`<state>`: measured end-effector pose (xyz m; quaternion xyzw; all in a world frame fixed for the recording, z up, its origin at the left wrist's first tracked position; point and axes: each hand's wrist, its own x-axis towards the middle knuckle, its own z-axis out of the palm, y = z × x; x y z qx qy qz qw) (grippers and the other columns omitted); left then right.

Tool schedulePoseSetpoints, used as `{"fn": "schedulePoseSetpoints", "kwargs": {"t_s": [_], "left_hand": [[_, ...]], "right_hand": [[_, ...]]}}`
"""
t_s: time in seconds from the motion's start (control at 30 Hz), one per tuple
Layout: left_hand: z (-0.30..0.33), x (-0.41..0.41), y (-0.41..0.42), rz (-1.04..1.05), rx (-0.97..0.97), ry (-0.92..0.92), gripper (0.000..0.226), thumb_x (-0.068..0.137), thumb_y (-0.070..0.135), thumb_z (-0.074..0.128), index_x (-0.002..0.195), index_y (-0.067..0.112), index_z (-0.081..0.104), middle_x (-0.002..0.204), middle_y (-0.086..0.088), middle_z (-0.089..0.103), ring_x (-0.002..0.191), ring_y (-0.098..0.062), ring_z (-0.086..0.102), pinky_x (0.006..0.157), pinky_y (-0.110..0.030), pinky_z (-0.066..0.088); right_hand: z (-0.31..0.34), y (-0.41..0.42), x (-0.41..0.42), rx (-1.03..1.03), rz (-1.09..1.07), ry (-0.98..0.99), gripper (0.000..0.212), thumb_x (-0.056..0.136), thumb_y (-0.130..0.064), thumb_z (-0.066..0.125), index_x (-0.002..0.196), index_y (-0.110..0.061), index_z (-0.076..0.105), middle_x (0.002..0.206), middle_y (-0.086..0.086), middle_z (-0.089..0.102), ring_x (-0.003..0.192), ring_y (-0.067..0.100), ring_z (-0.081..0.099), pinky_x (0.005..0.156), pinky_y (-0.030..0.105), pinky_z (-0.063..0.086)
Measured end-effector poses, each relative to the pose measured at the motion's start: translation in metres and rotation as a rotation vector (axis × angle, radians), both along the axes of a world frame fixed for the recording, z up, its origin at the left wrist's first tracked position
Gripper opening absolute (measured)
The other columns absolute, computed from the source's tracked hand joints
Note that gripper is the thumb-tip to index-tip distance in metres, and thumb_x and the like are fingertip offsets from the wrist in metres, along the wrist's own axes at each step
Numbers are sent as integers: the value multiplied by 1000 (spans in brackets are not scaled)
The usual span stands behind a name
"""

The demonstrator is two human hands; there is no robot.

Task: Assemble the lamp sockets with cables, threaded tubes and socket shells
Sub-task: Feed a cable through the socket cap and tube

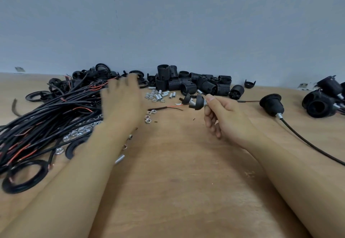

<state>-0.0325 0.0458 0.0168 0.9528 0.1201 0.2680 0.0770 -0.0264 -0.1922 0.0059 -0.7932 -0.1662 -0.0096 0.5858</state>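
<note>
Head view: your right hand (222,114) pinches one socket cap (198,102) by its threaded tube; your blurred left hand (121,99), fingers spread, hovers over one cable bundle (50,118); one finished socket (272,105) lies right.

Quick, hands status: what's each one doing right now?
Left hand: open, blurred, over the cables, holding nothing visible.
Right hand: pinching a socket cap on its threaded tube.

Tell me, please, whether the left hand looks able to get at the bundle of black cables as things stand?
Probably yes: the left hand is open, holds nothing and hovers at the cable bundle's edge, with nothing between them.
</note>
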Motion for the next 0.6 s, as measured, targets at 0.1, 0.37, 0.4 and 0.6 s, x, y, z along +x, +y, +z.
{"fn": "schedulePoseSetpoints", "kwargs": {"t_s": [0.1,0.37,0.4,0.6], "left_hand": [[-7,-1,32,380,-60,209,60,91,27,56,142,4,34,148,-24,35,138,-43,25,113,-58,16],[-5,1,49,435,-189,-14,21,81,5,65,84,24,70,83,-6,64,106,-32,47,97,-46,25],[-4,0,46,394,-213,-86,22,85,8,65,84,29,71,86,-3,65,108,-29,44,95,-45,23],[6,-6,19,41,-70,-505,16,94,20,64,97,23,79,104,-12,60,102,-38,48,87,-46,29]], "right_hand": [[-2,-3,2,-12,-39,26,43,104,-40,39,73,-14,53,52,4,58,45,17,50,37,24,37],[-5,-1,6,-35,-57,2,43,103,-43,39,76,-14,54,53,3,59,44,16,50,37,24,37],[-6,-1,6,-38,-58,2,43,103,-44,40,76,-14,55,53,2,60,43,16,50,37,24,37],[-5,-3,10,23,-77,17,39,104,-42,40,84,-12,57,57,1,60,44,16,49,36,24,35]]}}
